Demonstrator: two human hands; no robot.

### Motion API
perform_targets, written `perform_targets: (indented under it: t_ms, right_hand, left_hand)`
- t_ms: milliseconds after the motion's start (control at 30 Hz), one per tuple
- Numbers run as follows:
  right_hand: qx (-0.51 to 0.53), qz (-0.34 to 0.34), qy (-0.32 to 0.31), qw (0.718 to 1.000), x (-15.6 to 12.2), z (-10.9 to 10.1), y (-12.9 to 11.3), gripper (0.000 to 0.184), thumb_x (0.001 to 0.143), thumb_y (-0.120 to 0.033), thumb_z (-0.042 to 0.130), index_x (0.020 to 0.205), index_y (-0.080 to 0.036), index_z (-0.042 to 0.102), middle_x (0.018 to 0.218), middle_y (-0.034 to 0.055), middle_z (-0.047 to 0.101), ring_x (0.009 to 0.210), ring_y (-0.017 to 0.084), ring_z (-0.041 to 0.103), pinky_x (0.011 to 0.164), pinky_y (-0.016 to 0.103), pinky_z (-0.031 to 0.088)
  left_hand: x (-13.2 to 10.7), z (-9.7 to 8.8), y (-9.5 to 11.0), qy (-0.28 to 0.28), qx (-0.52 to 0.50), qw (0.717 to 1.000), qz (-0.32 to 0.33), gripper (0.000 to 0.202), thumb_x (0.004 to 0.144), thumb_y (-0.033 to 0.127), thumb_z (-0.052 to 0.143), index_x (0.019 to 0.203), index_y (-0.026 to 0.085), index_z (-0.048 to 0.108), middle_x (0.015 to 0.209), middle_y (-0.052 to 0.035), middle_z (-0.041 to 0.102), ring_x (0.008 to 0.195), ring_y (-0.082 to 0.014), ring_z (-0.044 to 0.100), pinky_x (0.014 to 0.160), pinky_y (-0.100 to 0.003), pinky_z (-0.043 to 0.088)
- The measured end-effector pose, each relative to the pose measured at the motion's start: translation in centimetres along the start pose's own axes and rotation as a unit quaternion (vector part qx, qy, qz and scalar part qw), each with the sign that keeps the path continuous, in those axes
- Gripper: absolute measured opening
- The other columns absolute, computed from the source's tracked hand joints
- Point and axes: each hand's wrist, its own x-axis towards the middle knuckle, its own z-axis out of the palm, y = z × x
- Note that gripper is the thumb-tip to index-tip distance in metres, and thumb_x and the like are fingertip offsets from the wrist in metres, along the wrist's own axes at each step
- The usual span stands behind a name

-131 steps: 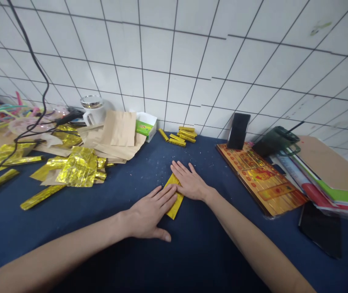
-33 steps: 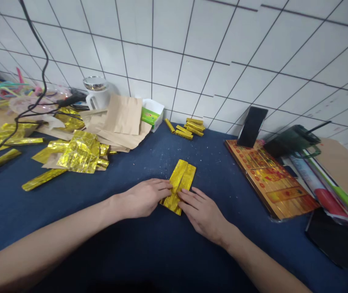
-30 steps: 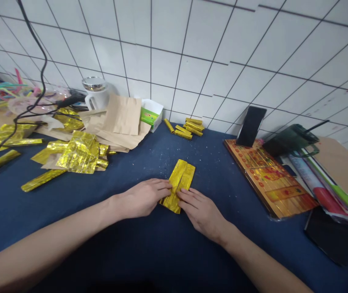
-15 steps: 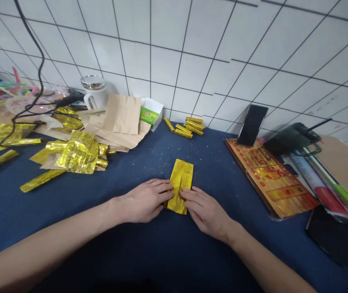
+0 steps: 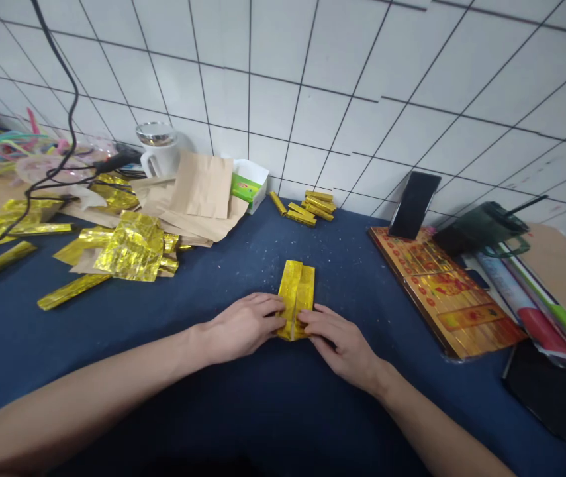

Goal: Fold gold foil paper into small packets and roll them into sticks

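Observation:
A folded sheet of gold foil paper (image 5: 296,288) lies on the dark blue table, its two side flaps meeting along a seam down the middle. My left hand (image 5: 245,326) grips its left edge near the lower end, fingertips on top of the flap. On the opposite edge, my right hand (image 5: 342,341) has its fingers curled onto the right flap. Both thumbs sit low by the near end and are partly hidden. Beyond the paper, several narrow folded gold strips (image 5: 317,204) rest against the wall.
To the left are crumpled gold foil sheets (image 5: 134,248), brown paper (image 5: 203,185), a white mug (image 5: 160,156) and a black cable (image 5: 71,112). At right stand a phone (image 5: 414,205) on an orange box (image 5: 446,291), a dark green cup (image 5: 481,228) and stacked folders (image 5: 555,291).
The lower end of the gold paper has drawn up slightly, so the sheet looks shorter. Both hands stay on its edges, and the whole view has shifted a little.

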Motion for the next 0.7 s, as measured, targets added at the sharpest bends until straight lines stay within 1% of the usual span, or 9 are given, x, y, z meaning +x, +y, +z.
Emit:
perform_targets:
  t_ms: [100,167,267,333,400,500,700]
  right_hand:
    - [0.000,-0.007,0.002,1.000,0.0,0.0,-0.2,0.020,0.082,-0.007,0.046,0.092,-0.019,0.057,0.106,0.0081,0.062,0.104,0.017,0.056,0.097,0.041,0.041]
    - [-0.029,-0.011,0.000,1.000,0.1,0.0,-0.5,0.019,0.080,-0.008,0.047,0.089,-0.019,0.058,0.108,0.0100,0.059,0.106,0.020,0.054,0.095,0.043,0.042]
    - [-0.116,-0.005,-0.005,0.993,0.0,0.1,-1.0,0.022,0.076,-0.009,0.050,0.094,-0.017,0.060,0.110,0.0136,0.058,0.108,0.025,0.052,0.094,0.050,0.041]
    - [-0.161,-0.001,-0.016,0.987,-0.1,0.1,-1.2,0.027,0.076,-0.010,0.050,0.102,-0.014,0.060,0.112,0.0155,0.059,0.109,0.027,0.052,0.094,0.050,0.041]
    - [-0.182,-0.009,-0.025,0.983,-0.2,0.2,-1.3,0.030,0.078,-0.011,0.048,0.106,-0.013,0.059,0.112,0.0147,0.061,0.110,0.026,0.052,0.094,0.049,0.041]
    - [-0.195,-0.018,-0.033,0.980,-0.2,0.3,-1.3,0.029,0.081,-0.011,0.046,0.106,-0.014,0.060,0.113,0.0117,0.062,0.112,0.024,0.052,0.096,0.048,0.040]
    - [-0.213,-0.001,-0.058,0.975,-0.1,0.4,-1.5,0.030,0.080,-0.010,0.046,0.106,-0.017,0.060,0.116,0.0106,0.060,0.113,0.024,0.050,0.096,0.048,0.039]
  left_hand:
    - [0.0,0.3,-0.1,0.011,-0.006,1.000,-0.007,0.022,0.084,0.014,0.046,0.097,0.017,0.063,0.105,-0.0086,0.056,0.102,-0.0187,0.052,0.091,-0.032,0.042]
    - [-0.1,0.4,0.0,0.012,-0.005,1.000,-0.005,0.023,0.083,0.013,0.046,0.097,0.017,0.063,0.103,-0.0087,0.057,0.099,-0.0183,0.053,0.089,-0.032,0.043]
    - [-0.3,0.6,-0.1,0.023,0.004,1.000,0.000,0.023,0.082,0.014,0.047,0.099,0.016,0.063,0.110,-0.0096,0.056,0.106,-0.0198,0.051,0.093,-0.033,0.041]
    - [-0.3,0.8,-0.2,0.024,0.010,1.000,0.006,0.024,0.083,0.016,0.046,0.101,0.016,0.062,0.117,-0.0097,0.055,0.112,-0.0204,0.048,0.098,-0.034,0.038]
    - [-0.3,1.0,-0.2,0.014,0.011,1.000,0.013,0.026,0.084,0.016,0.044,0.104,0.016,0.060,0.120,-0.0085,0.055,0.115,-0.0197,0.047,0.100,-0.035,0.036]
    - [-0.3,0.9,-0.2,-0.004,0.014,1.000,0.016,0.027,0.086,0.016,0.042,0.108,0.016,0.058,0.122,-0.0069,0.056,0.117,-0.0194,0.046,0.100,-0.035,0.035]
    - [-0.2,0.5,0.2,-0.026,0.035,0.999,0.027,0.032,0.085,0.016,0.042,0.115,0.016,0.053,0.124,-0.0098,0.054,0.120,-0.0228,0.044,0.100,-0.040,0.033]
